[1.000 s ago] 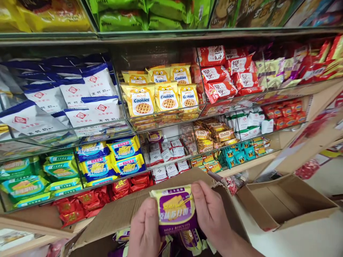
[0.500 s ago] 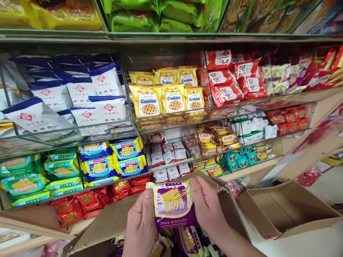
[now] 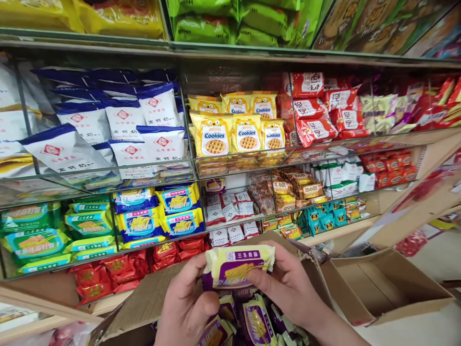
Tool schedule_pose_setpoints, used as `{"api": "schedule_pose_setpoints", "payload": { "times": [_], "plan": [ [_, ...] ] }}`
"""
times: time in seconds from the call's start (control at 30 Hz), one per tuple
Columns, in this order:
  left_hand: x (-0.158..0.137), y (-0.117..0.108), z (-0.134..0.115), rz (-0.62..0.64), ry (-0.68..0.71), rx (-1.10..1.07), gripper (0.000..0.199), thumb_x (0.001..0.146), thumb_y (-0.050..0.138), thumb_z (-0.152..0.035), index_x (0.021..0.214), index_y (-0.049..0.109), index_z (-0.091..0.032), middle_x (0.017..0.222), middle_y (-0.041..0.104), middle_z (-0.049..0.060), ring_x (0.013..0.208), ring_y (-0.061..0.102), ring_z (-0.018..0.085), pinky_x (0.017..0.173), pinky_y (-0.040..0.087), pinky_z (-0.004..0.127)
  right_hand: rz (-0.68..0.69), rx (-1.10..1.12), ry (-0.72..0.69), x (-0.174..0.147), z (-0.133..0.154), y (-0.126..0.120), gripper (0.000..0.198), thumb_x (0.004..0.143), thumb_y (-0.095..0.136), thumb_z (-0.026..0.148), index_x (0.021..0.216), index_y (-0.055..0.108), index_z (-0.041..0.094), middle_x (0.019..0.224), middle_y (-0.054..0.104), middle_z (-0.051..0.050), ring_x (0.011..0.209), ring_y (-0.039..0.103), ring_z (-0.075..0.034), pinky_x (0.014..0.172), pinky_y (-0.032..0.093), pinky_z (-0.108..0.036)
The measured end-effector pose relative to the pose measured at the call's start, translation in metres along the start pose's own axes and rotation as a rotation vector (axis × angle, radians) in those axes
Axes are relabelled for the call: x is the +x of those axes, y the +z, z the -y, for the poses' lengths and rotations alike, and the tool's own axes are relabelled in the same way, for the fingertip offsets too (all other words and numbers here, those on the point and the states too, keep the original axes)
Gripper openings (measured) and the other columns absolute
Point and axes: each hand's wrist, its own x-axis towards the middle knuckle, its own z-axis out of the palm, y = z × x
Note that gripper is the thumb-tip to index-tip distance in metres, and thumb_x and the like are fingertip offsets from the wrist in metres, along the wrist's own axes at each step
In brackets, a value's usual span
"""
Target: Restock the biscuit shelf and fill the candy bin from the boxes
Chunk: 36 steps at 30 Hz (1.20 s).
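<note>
A purple and cream packet of soda biscuits is held up between my hands, its top edge tilted toward me. My right hand grips its right end, the thumb lying across the printed front. At the left end are the fingers of my left hand, partly hidden behind the packet; the left thumb is off the front. Below, an opened cardboard box contains several more purple packets of the same kind.
Glass-fronted shelves ahead hold white milk biscuit packets, yellow cookie packets and blue soda biscuit packets. Red packets lie low on the left. A second opened cardboard box stands at right. One purple packet sits in a lower compartment.
The packet has tipped so its top edge faces me more. My left thumb has come off its front, and my right thumb has slid inward across it. The view has shifted slightly.
</note>
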Motion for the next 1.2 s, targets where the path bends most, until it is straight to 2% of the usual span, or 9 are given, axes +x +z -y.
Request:
{"api": "schedule_pose_setpoints", "payload": {
  "times": [0.2,0.33,0.53,0.7,0.8,0.93,1.0,1.07,1.2],
  "plan": [
    [0.008,-0.013,0.005,0.211,-0.047,0.125,0.025,0.075,0.061,-0.032,0.098,0.062,-0.025,0.091,0.07,0.001,0.083,0.064,0.016,0.074,0.051,0.022,-0.005,-0.037,0.009,0.005,0.0,0.001,0.025,0.078,0.06,0.029,0.101,0.057,0.018,0.096,0.064,-0.005,0.088,0.06,-0.017,0.078,0.049,-0.027],
    [0.006,-0.008,0.005,0.188,-0.115,0.042,0.032,0.075,0.06,-0.035,0.104,0.059,-0.022,0.102,0.067,0.003,0.094,0.061,0.019,0.08,0.051,0.026,-0.03,-0.038,0.035,0.005,0.0,0.005,0.025,0.077,0.061,0.032,0.097,0.057,0.018,0.091,0.065,-0.005,0.084,0.061,-0.017,0.073,0.05,-0.026],
    [0.0,0.005,-0.003,0.12,-0.232,-0.104,0.037,0.064,0.071,-0.035,0.096,0.06,-0.022,0.09,0.07,0.0,0.087,0.064,0.017,0.075,0.051,0.022,-0.005,-0.102,0.006,0.006,-0.005,-0.002,0.025,0.078,0.06,0.032,0.1,0.057,0.019,0.092,0.064,-0.004,0.085,0.06,-0.016,0.074,0.048,-0.025],
    [0.001,0.008,-0.001,0.121,-0.186,-0.027,0.022,0.066,0.069,-0.033,0.084,0.062,-0.022,0.076,0.069,-0.003,0.073,0.063,0.014,0.068,0.051,0.019,-0.003,-0.272,0.026,0.005,-0.009,-0.005,0.024,0.075,0.063,0.034,0.09,0.055,0.018,0.077,0.061,0.0,0.071,0.056,-0.012,0.064,0.045,-0.021],
    [0.003,-0.004,0.0,0.167,-0.089,0.121,0.023,0.07,0.064,-0.033,0.092,0.06,-0.026,0.086,0.07,-0.003,0.082,0.064,0.014,0.072,0.05,0.018,0.049,-0.327,0.02,0.012,-0.002,-0.009,0.023,0.074,0.064,0.035,0.088,0.058,0.017,0.076,0.062,0.0,0.071,0.056,-0.013,0.065,0.046,-0.022],
    [0.011,-0.051,0.008,0.072,0.248,0.746,0.044,0.072,0.06,-0.039,0.114,0.051,-0.032,0.117,0.061,0.001,0.106,0.057,0.019,0.09,0.045,0.03,-0.097,-0.326,-0.04,0.049,0.008,-0.031,0.025,0.073,0.063,0.032,0.091,0.058,0.016,0.088,0.065,-0.004,0.081,0.06,-0.015,0.071,0.048,-0.026],
    [0.016,-0.078,0.018,-0.01,0.299,0.944,0.041,0.07,0.057,-0.048,0.105,0.056,-0.027,0.106,0.067,0.003,0.098,0.061,0.023,0.086,0.048,0.034,-0.209,-0.333,-0.029,0.082,0.001,-0.044,0.025,0.074,0.061,0.029,0.094,0.057,0.014,0.093,0.066,-0.006,0.083,0.061,-0.016,0.074,0.048,-0.028],
    [0.02,-0.097,0.028,0.041,0.205,1.056,0.038,0.071,0.053,-0.053,0.096,0.059,-0.024,0.094,0.071,0.004,0.086,0.066,0.022,0.077,0.052,0.032,-0.221,-0.406,0.063,0.119,-0.013,-0.054,0.024,0.074,0.06,0.024,0.095,0.057,0.013,0.092,0.067,-0.007,0.081,0.062,-0.015,0.074,0.049,-0.029],
    [0.022,-0.105,0.04,0.143,-0.069,1.217,0.036,0.078,0.04,-0.051,0.099,0.058,-0.027,0.101,0.07,0.001,0.09,0.066,0.021,0.075,0.052,0.031,-0.202,-0.596,0.212,0.188,-0.049,-0.052,0.02,0.064,0.065,0.013,0.084,0.06,0.014,0.085,0.068,-0.005,0.077,0.062,-0.016,0.069,0.048,-0.026]
  ]
}}
